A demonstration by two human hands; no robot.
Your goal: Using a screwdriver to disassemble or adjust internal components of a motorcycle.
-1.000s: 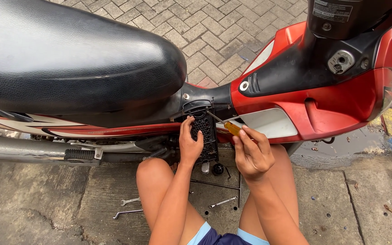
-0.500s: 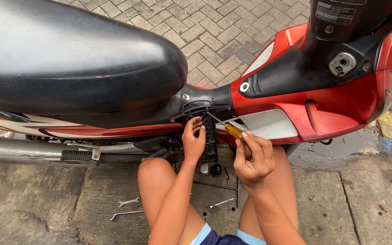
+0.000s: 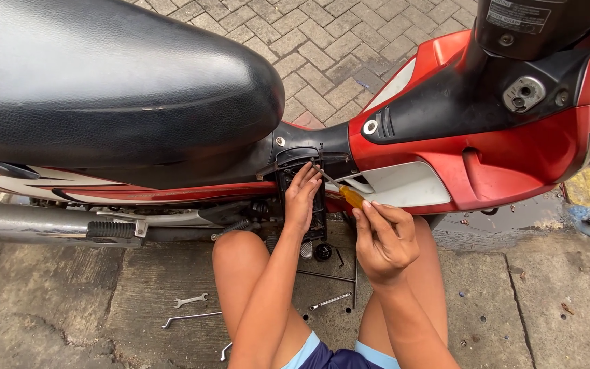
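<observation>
Left hand point(image 3: 302, 198) flat, right hand point(image 3: 382, 239) gripping.

Wrenches point(image 3: 190, 300) and a motorbike point(image 3: 445, 150) rest on the concrete ground point(image 3: 63, 301).

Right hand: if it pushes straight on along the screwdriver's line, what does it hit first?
Probably the black engine part under the seat; the right hand aims the screwdriver up-left at it, beside the left hand. Depth unclear.

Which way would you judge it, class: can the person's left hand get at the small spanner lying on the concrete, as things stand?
Probably yes. The left hand rests on the black engine part and holds nothing, while the spanner lies uncovered on the ground beside the left knee.
</observation>
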